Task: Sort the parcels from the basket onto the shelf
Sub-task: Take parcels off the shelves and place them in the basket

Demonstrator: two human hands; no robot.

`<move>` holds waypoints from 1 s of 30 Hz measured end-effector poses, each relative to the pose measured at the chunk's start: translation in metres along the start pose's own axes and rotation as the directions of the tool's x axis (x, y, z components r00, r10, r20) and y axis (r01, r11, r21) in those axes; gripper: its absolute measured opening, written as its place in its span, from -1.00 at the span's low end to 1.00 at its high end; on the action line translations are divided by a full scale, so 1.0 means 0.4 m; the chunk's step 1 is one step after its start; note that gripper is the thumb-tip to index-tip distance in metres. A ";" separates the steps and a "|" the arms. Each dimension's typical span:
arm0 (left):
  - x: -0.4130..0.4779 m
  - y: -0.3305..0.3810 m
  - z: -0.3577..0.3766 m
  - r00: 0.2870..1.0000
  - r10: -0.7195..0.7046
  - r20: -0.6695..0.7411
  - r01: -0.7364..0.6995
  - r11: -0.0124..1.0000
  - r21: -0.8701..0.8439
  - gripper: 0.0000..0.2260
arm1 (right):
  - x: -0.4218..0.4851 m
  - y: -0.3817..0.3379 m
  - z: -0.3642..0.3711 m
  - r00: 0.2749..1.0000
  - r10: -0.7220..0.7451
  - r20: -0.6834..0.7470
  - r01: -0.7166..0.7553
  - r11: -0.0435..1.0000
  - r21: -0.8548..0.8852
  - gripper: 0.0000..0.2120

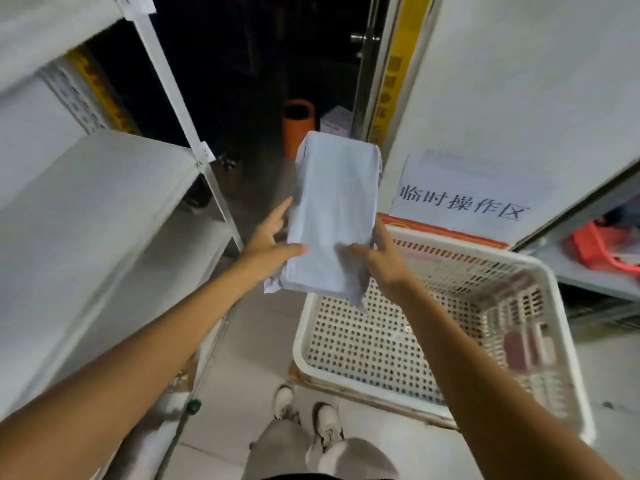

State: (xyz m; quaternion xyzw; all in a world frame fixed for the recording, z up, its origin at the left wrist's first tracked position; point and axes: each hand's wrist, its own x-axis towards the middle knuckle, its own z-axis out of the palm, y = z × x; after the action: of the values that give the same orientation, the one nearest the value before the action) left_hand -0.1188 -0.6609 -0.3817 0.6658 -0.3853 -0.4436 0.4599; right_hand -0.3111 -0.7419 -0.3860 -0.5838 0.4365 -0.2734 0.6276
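A white metal shelf (pixel 104 202) is filling the left side of the view, its flat boards stacked one above another. A pale panel (pixel 519 98) is standing on the right, and a paper sign (pixel 464 192) with dark printed characters is sticking to its lower part. A white perforated plastic basket (pixel 568 341) is sitting low on the right, on the tiled floor in front of that panel. A person is holding a pale blue-grey soft parcel (pixel 336 209) upright in the air between the shelf and the basket, its lower corner hanging over the basket's near-left rim. The left hand (pixel 270 244) is gripping the parcel's lower left edge, thumb lying across the front. The right hand (pixel 377 258) is gripping the lower right edge, thumb in front and fingers curling round the side. An orange cylinder (pixel 298 126) is standing in the dark area beyond the parcel. Two pale shoes (pixel 325 420) are showing at the bottom.
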 end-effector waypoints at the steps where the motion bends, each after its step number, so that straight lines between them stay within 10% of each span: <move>1: 0.014 -0.019 0.025 1.000 -0.003 0.031 0.002 1.000 0.027 -0.24 | -0.006 0.026 -0.016 0.999 0.017 -0.030 -0.017 1.000 -0.001 -0.36; 11: 0.090 -0.208 0.246 0.950 -0.155 0.271 0.109 0.978 0.179 -0.28 | -0.064 0.292 -0.158 0.942 0.271 -0.200 -0.262 0.962 0.071 -0.37; 22: 0.228 -0.521 0.477 0.941 -0.284 0.184 0.215 0.921 0.324 -0.31 | 0.116 0.650 -0.168 0.932 0.353 -0.078 -0.351 0.936 0.038 -0.32; 30: 0.230 -0.741 0.496 0.941 -0.304 0.148 0.062 0.586 0.808 -0.34 | 0.212 0.874 -0.129 0.867 0.491 -0.091 -0.499 0.853 -0.154 -0.42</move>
State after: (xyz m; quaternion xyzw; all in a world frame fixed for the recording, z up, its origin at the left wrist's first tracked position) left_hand -0.2467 -0.7163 -0.7226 0.7691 -0.5291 -0.3583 0.0109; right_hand -0.3741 -0.7809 -0.7417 -0.4973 0.6091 -0.0781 0.6129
